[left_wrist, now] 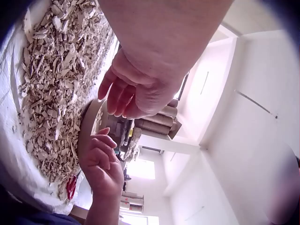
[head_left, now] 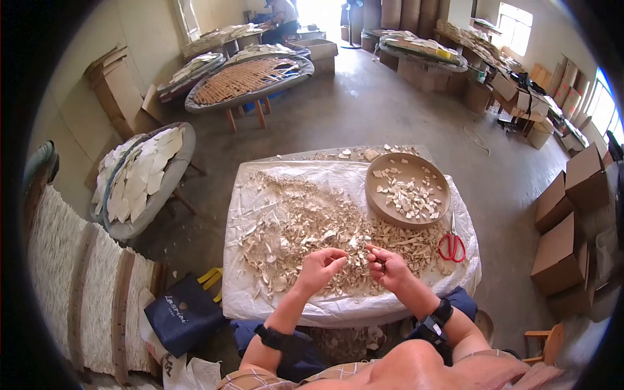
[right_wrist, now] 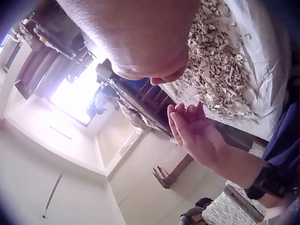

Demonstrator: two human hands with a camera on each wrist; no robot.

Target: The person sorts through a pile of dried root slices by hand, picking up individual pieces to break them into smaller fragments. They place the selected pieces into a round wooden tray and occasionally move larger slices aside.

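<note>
Pale, dry chips (head_left: 312, 224) cover much of a table spread with a white sheet (head_left: 250, 309). Over the near part of the heap, my left hand (head_left: 320, 268) has its fingers bent and its thumb close to the fingertips. A short gap away, my right hand (head_left: 392, 270) is curled over the chips, a small dark patch showing among its fingers; I cannot tell whether that is a held thing. Both hands face each other in the left wrist view. Beyond the right hand stands a round shallow tray (head_left: 372, 207) with larger pale pieces (head_left: 413, 198) in it.
Red-handled scissors (head_left: 452, 248) lie at the table's right side. A dark blue bag (head_left: 185, 315) stands at the left, near stacked pale sheets (head_left: 58, 260). Cardboard boxes (head_left: 559, 240) line the right. Round racks (head_left: 250, 78) stand farther back, and a person (head_left: 283, 13) is behind them.
</note>
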